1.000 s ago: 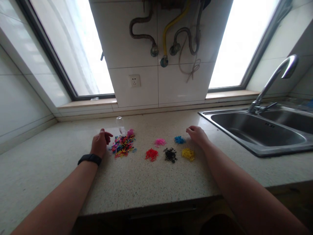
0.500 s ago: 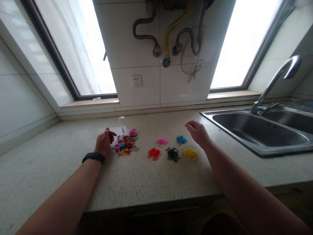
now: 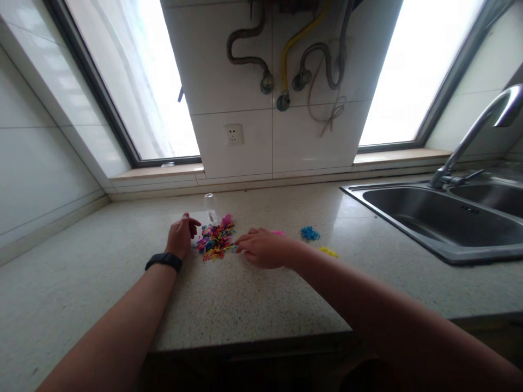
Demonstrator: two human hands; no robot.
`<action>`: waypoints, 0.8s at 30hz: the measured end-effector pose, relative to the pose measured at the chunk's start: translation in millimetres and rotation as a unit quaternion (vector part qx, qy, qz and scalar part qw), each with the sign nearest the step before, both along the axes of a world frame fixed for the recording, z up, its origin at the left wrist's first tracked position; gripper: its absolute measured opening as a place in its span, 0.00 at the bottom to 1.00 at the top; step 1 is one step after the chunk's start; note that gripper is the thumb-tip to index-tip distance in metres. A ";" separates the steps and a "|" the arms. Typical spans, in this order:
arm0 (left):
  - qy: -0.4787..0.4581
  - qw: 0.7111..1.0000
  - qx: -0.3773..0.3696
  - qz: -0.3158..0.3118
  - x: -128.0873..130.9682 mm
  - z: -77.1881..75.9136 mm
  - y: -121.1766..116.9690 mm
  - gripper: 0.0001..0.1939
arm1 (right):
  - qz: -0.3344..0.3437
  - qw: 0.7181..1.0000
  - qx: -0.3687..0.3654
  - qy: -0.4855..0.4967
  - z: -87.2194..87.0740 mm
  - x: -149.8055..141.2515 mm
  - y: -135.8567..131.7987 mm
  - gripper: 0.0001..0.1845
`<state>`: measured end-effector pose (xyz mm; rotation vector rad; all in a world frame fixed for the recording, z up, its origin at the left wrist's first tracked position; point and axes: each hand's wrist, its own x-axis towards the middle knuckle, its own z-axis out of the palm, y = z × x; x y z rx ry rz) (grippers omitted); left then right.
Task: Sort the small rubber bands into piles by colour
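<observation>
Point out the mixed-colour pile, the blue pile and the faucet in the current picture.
Mixed-colour pile (image 3: 214, 240): head view, the middle of the heap.
Blue pile (image 3: 310, 233): head view, its middle.
Faucet (image 3: 469, 138): head view, partway along the neck.

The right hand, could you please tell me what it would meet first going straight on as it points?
The right hand would probably meet the mixed-colour pile first, though its height above the counter is unclear.

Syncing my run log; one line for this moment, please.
right hand: at mixed pile's edge | left hand: beside mixed pile | blue pile: uncovered
</observation>
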<state>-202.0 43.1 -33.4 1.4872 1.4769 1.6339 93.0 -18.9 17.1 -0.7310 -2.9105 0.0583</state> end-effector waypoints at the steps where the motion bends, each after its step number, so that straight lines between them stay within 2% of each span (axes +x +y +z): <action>1: -0.002 1.000 0.000 0.000 0.2 0.0 0.1 0.26 | -0.003 1.000 0.003 -0.014 -2.4 -3.4 1.4 0.17; 5: -0.003 1.000 -0.001 -0.002 -0.8 -1.6 1.5 0.26 | -0.020 0.998 0.018 -0.050 -6.6 -12.7 4.4 0.17; 10: -0.003 1.000 -0.002 -0.002 -3.8 -4.6 4.9 0.27 | -0.028 0.999 0.018 -0.034 -3.8 -9.6 5.3 0.18; 13: -0.002 1.000 -0.005 -0.003 -3.6 -4.0 4.4 0.27 | -0.030 0.999 -0.014 0.041 10.9 10.9 5.0 0.19; 16: -0.004 1.000 -0.012 -0.009 -2.0 -2.2 2.1 0.27 | -0.061 0.981 -0.055 0.176 31.5 48.3 8.6 0.17; 18: -0.006 1.000 -0.016 -0.006 -1.2 -1.4 0.8 0.27 | -0.117 0.948 -0.079 0.285 41.4 79.0 13.4 0.16; 20: -0.006 1.000 -0.020 -0.001 -1.1 -1.3 0.3 0.27 | -0.172 0.905 -0.086 0.378 43.4 110.1 18.4 0.15; 24: -0.008 1.000 -0.025 -0.005 -2.7 -2.7 1.7 0.27 | -0.254 0.793 -0.125 0.539 23.4 162.3 21.9 0.14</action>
